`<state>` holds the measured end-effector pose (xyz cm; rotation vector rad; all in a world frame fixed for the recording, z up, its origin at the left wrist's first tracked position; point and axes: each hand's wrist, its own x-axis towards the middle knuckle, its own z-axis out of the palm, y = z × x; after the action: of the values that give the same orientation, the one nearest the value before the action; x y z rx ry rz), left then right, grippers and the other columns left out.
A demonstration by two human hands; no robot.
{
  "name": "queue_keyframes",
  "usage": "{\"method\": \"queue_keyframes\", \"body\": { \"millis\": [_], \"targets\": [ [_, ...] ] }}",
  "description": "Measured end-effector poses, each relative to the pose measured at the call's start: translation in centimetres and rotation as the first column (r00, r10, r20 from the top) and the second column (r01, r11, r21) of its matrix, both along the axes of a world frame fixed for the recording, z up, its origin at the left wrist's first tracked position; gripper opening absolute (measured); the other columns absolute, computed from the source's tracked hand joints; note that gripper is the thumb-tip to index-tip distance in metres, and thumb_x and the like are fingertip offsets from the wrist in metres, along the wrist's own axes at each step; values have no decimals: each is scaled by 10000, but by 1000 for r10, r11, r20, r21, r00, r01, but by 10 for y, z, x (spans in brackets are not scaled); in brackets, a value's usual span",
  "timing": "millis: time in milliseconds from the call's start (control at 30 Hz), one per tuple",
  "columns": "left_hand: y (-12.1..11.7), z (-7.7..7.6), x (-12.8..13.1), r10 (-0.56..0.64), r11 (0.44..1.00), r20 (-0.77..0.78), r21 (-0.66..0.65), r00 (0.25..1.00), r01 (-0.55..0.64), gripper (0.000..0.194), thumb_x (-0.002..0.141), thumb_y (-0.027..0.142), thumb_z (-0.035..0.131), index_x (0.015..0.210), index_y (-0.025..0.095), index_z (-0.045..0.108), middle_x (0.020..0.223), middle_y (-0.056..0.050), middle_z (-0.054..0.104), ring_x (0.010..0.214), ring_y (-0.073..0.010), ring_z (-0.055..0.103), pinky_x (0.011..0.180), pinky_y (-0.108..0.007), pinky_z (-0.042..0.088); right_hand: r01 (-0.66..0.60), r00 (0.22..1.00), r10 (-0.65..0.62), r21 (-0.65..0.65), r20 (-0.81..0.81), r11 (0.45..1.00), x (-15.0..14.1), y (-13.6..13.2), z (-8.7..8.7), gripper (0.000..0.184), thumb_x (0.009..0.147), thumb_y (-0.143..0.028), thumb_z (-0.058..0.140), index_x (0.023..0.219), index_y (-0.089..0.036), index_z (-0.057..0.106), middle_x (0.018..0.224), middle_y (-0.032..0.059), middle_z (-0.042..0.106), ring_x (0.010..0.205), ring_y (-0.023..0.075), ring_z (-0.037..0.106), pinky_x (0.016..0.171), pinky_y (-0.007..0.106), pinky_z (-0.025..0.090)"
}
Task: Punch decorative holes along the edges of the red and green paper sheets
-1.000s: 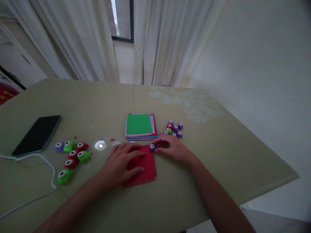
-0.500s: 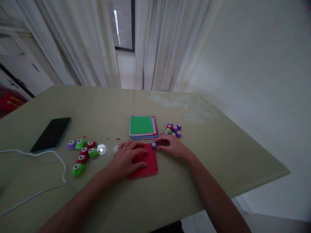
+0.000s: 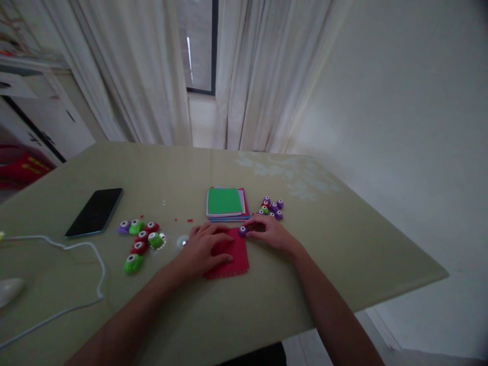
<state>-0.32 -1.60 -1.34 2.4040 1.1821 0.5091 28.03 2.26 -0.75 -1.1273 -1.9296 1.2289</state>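
Note:
A red sheet [image 3: 239, 256] with small punched holes along its edges lies flat on the table. My left hand [image 3: 208, 248] rests on the sheet's left side, palm down with fingers spread. At the sheet's upper right corner sits a purple craft punch [image 3: 243, 231] with a white, eye-like top. The thumb and fingertips of my right hand [image 3: 269, 231] pinch this punch from the right. Just beyond my right hand is a cluster of small purple, red and green punches [image 3: 274, 207], partly covered by it.
A stack of coloured sheets [image 3: 224, 202], green on top, lies behind the red sheet. Several larger red, green and purple punches [image 3: 139, 247] stand at left, among small red scraps [image 3: 189, 220]. Farther left are a dark tablet [image 3: 95, 212] and a white cable [image 3: 72, 246].
The camera view has shifted slightly, bringing more of the table's left side into sight. Both hands stay in place on the red sheet and the purple punch.

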Motion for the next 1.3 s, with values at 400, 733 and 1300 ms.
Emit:
{"method": "queue_keyframes", "body": {
  "millis": [400,733,1300],
  "targets": [
    [-1,3,1,5,1000,-27,-22,1000,-6,391,910,428,811,1288,338,766,1505,-60,647,1375,-370,555,1140,-598,374,57,998,-56,-10,38,998,-1,3,-2,410,855,-508,845,1079,-167,812,973,74,778,845,198,697,779,313,538],
    [0,-3,-1,-9,1000,-19,-8,1000,8,381,921,467,796,1291,382,759,1515,-48,634,1366,-375,549,1128,-613,375,-48,990,77,-229,121,972,0,31,13,382,852,-513,827,1007,-165,802,942,68,789,816,181,690,728,276,523],
    [-2,-10,-3,9,1000,-43,22,999,-8,389,927,503,785,1303,413,743,1513,-24,634,1335,-357,569,1118,-603,385,-35,880,304,-588,365,808,-27,51,50,202,948,-335,765,956,-171,648,684,-33,681,562,126,680,550,213,535]
  ]
}}
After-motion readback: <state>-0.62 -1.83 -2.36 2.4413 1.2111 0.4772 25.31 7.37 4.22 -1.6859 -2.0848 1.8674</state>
